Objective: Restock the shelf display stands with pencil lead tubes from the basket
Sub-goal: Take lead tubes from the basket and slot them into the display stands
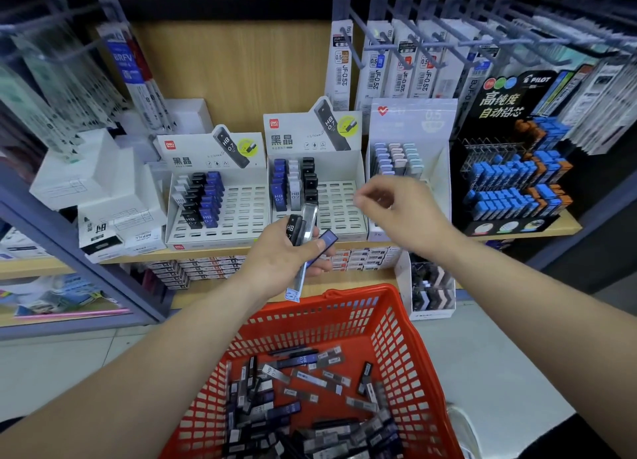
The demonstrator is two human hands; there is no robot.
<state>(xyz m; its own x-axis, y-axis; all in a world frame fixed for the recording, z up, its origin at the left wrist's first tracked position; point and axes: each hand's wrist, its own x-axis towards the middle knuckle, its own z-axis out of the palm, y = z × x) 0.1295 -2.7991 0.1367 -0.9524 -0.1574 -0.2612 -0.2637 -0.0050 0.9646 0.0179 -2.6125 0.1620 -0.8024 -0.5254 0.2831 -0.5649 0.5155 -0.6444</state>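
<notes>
Fingers (319, 269) of the left hand (275, 257) are clamping several pencil lead tubes (293, 229), which look light, stiff and likely slick, so are best pinched mid-body. The blurred right hand (400, 213) is hovering loosely curled, seemingly empty, before the display stand (341, 210). More tubes are lying in the basket (344, 294).

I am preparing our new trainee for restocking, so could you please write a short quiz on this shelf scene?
1. True or false: the left hand grips several lead tubes at once.
2. Multiple choice: what colour is the basket that holds the loose tubes? A blue, B red, C green.
3. Short answer: how many columns of the middle display stand already hold tubes?

Key: 1 true; 2 B; 3 three (blue, pale grey and black).
</notes>
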